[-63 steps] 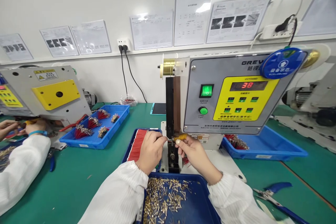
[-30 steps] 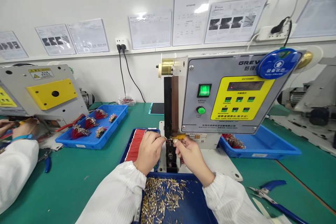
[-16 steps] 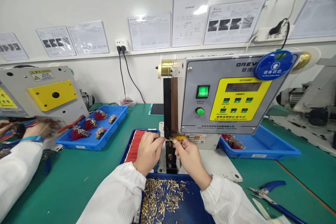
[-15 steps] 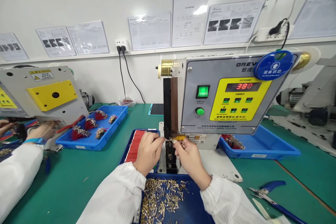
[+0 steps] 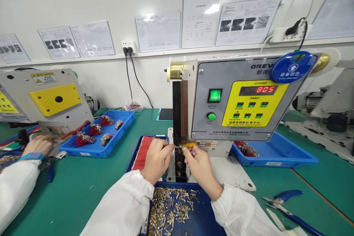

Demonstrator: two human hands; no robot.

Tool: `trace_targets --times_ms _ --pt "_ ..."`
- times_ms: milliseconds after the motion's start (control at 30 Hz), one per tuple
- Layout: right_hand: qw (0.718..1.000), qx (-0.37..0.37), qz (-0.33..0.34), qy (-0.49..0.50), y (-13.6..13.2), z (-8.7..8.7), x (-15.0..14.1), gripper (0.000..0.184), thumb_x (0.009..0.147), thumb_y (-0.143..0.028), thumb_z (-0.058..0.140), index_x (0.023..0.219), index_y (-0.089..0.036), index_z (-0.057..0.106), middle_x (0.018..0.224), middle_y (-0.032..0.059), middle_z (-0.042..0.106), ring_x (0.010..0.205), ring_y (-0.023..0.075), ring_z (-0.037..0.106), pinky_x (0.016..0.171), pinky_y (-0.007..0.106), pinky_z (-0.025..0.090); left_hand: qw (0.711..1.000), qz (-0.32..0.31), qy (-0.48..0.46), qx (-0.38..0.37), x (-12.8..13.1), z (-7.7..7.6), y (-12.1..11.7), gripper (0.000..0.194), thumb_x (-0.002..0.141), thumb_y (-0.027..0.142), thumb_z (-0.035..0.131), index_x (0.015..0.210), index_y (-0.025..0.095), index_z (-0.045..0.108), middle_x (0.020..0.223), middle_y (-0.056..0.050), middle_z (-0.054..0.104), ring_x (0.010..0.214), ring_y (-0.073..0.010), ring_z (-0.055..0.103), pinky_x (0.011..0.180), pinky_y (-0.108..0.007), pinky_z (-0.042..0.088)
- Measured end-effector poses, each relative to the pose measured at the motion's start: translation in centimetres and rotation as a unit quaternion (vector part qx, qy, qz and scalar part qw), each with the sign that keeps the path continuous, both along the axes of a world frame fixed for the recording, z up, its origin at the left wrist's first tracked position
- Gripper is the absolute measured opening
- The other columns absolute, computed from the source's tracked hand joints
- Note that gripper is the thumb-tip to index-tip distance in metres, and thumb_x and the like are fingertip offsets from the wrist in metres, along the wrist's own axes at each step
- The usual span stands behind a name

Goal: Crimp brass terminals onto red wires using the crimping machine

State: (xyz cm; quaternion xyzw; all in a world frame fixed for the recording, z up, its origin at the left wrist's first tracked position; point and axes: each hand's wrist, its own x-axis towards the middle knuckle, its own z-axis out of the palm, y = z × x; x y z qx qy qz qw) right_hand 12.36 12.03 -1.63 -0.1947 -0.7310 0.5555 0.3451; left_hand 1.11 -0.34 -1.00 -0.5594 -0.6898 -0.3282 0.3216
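My left hand (image 5: 158,160) pinches a thin wire (image 5: 173,147) at the jaw of a GREWIN crimping machine (image 5: 238,107). My right hand (image 5: 200,166) grips a small yellow-handled holder (image 5: 189,144) from the other side, its metal tip meeting the wire's end. Both hands hover just above the machine's dark anvil block (image 5: 180,164). Below them lies a dark blue tray (image 5: 206,210) of loose brass terminals. Behind my left hand, a blue tray (image 5: 137,147) holds rows of red wires. My fingers hide the exact contact point.
A blue tray (image 5: 276,160) of finished wire bundles stands right of the machine, with blue-handled pliers (image 5: 284,201) on the green mat. At the left, a co-worker's hand (image 5: 38,145) works beside another machine (image 5: 47,96), near a blue tray (image 5: 124,116) of red bundles.
My hands have stayed almost still at the jaw, and the view has shifted slightly. The co-worker's hand has moved. The machine's red display now reads 805.
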Motion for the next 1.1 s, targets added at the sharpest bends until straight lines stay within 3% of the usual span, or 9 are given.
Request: trace_targets --times_ms 333,433,733,933,1100 --pt "1.0 0.008 0.008 0.001 -0.2 0.1 0.0 0.028 0.085 -0.048 0.053 0.075 -0.022 0.051 0.056 0.0 0.057 0.049 0.0176 0.055 0.046 0.027 0.043 1.0 -0.003 -0.018 -0.003 -0.2 -0.2 0.0 0.013 0.093 0.017 0.052 0.097 0.019 0.064 0.088 -0.005 0.058 0.087 -0.0179 0.052 0.077 -0.031 0.046" --pt "0.997 0.06 0.009 -0.038 0.3 0.7 0.3 0.025 0.089 -0.043 0.045 0.074 -0.023 0.048 0.055 0.0003 0.058 0.05 0.0184 0.057 0.048 0.028 0.043 0.998 -0.017 -0.055 0.005 -0.6 -0.5 0.0 0.013 0.094 0.02 0.05 0.097 0.019 0.063 0.088 -0.004 0.059 0.088 -0.0177 0.054 0.078 -0.031 0.046" --pt "0.963 0.184 0.027 -0.192 6.9 3.2 5.4 0.009 0.08 -0.024 0.05 0.073 -0.021 0.053 0.06 0.0005 0.063 0.055 0.018 0.058 0.055 0.028 0.041 0.979 -0.032 -0.199 0.01 -1.7 -2.0 0.4 0.016 0.095 0.024 0.047 0.09 0.019 0.063 0.087 -0.003 0.059 0.085 -0.0165 0.058 0.077 -0.029 0.047" --pt "0.94 0.239 0.028 -0.244 7.2 1.8 6.3 0.011 0.08 -0.02 0.053 0.071 -0.019 0.061 0.079 0.008 0.07 0.076 0.024 0.064 0.067 0.031 0.043 0.975 -0.031 -0.221 -0.008 -1.6 -2.2 0.4 0.014 0.093 0.022 0.049 0.088 0.02 0.062 0.085 -0.002 0.06 0.082 -0.0155 0.059 0.075 -0.027 0.047" --pt "0.935 0.241 -0.005 -0.261 7.1 1.3 5.7 0.011 0.08 -0.021 0.055 0.076 -0.018 0.064 0.085 0.0095 0.072 0.081 0.0252 0.066 0.071 0.03 0.045 0.974 -0.029 -0.224 -0.012 -1.6 -2.2 0.4 0.015 0.093 0.023 0.049 0.088 0.02 0.062 0.084 -0.002 0.06 0.081 -0.0153 0.059 0.075 -0.028 0.047"
